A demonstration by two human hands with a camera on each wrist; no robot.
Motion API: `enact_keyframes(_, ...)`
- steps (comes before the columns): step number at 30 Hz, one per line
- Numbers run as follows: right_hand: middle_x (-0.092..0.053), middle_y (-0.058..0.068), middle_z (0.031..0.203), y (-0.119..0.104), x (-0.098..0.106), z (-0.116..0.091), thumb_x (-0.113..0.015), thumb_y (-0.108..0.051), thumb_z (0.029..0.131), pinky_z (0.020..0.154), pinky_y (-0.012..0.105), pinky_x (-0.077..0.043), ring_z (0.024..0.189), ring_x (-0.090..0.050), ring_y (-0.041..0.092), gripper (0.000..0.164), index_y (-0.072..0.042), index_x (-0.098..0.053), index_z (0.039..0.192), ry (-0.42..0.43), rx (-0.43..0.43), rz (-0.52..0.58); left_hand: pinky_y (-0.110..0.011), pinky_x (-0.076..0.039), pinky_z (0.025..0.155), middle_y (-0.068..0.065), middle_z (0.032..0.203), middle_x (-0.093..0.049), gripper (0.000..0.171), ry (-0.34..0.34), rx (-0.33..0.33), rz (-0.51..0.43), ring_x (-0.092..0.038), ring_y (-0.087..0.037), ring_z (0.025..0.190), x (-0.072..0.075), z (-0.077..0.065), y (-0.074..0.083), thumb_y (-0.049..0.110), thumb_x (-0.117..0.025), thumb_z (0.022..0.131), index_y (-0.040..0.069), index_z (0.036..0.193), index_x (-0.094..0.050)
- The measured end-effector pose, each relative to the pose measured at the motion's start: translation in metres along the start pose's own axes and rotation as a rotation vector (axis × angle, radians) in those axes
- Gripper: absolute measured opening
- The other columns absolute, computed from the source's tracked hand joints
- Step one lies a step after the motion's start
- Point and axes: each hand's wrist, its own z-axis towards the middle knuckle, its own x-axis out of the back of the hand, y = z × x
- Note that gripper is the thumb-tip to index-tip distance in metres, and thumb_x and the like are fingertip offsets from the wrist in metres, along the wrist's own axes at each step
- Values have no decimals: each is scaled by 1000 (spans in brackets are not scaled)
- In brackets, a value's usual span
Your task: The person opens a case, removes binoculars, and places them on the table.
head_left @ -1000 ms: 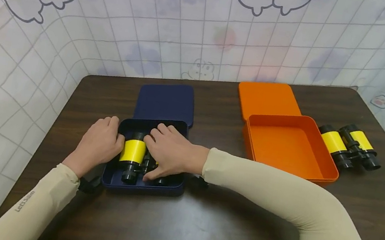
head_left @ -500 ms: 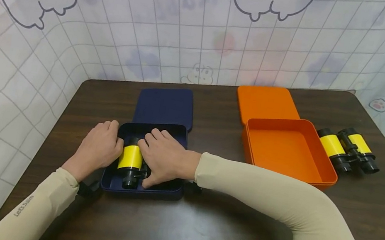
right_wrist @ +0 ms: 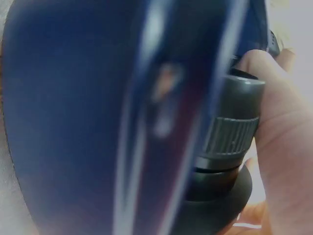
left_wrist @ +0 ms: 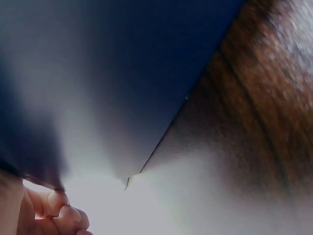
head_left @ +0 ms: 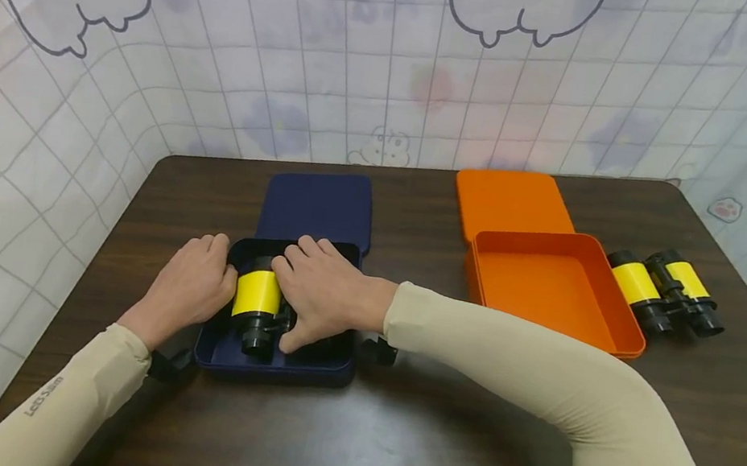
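A pair of black and yellow binoculars (head_left: 258, 293) lies inside the dark blue box (head_left: 274, 369) in the head view. My right hand (head_left: 324, 290) covers and grips the binoculars' right half, hiding most of it. In the right wrist view, my thumb (right_wrist: 286, 142) lies along a black ribbed eyepiece (right_wrist: 232, 134), close behind the box's wall (right_wrist: 68, 117). My left hand (head_left: 190, 277) holds the box's left wall, thumb at the rim. Its curled fingers (left_wrist: 63, 213) show beside the blue wall (left_wrist: 142, 63) in the left wrist view.
A dark blue lid (head_left: 319, 206) lies behind the blue box. To the right are an open orange box (head_left: 559, 283), its orange lid (head_left: 513, 206) and a second pair of binoculars (head_left: 672, 292). A patterned cloth (head_left: 343, 57) encloses the dark wooden table (head_left: 384, 446).
My right hand has shifted slightly left over the binoculars, and the part of their right half that showed a second ago is now hidden. My left hand stays at the box's left wall.
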Motion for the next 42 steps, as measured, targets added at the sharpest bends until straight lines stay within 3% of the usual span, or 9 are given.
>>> enact_keyframes(5, -60, 2, 124, 5, 2, 0, -66, -73, 79, 94, 34, -42, 109, -45, 21, 81, -15, -52, 135, -7, 1, 34, -36, -35, 69, -15, 81, -45, 16, -7, -24, -39, -43, -29, 75, 4, 1, -1, 13, -48, 101, -1, 93, -48)
enact_keyframes(11, -59, 3, 129, 8, 4, -2, -65, -74, 80, 94, 33, -42, 111, -45, 21, 85, -14, -51, 138, -6, 8, 73, -33, -34, 65, -9, 79, -43, 21, -115, -29, -125, -42, -23, 72, 18, 1, -6, 19, -51, 106, 5, 91, -48)
enact_keyframes(14, -58, 3, 127, 8, 7, -3, -65, -75, 80, 92, 33, -41, 110, -45, 21, 86, -14, -50, 138, 25, 4, 86, -32, -37, 64, -9, 79, -47, 22, -128, -29, -134, -44, -22, 70, 22, 0, -10, 20, -53, 107, 4, 92, -52)
enact_keyframes(23, -56, 3, 126, 16, 24, -8, -65, -74, 80, 92, 33, -41, 111, -43, 21, 87, -13, -50, 139, 60, -34, 73, -35, -40, 71, -10, 87, -52, 19, -136, -23, -95, -47, -24, 81, 20, 0, -10, 20, -60, 96, 3, 96, -54)
enact_keyframes(29, -56, 3, 125, 24, 29, -18, -67, -71, 79, 93, 34, -41, 111, -43, 21, 86, -13, -49, 139, 71, -57, 82, -36, -38, 69, -10, 83, -50, 18, -122, -47, -32, -46, -25, 77, 17, -1, -5, 19, -59, 98, 3, 92, -52)
enact_keyframes(35, -53, 4, 119, 37, 36, -30, -69, -67, 78, 90, 34, -38, 108, -42, 22, 83, -12, -48, 136, 94, -71, 78, -38, -37, 68, -10, 76, -47, 17, -66, -84, 29, -45, -27, 72, 14, -2, -4, 14, -55, 97, 4, 85, -49)
enact_keyframes(42, -51, 6, 118, 56, 42, -46, -72, -63, 77, 91, 37, -37, 111, -41, 25, 85, -10, -45, 137, 98, -131, 86, -39, -38, 67, -13, 76, -48, 17, -57, -107, 37, -46, -28, 70, 15, 1, -2, 12, -54, 96, 2, 83, -49)
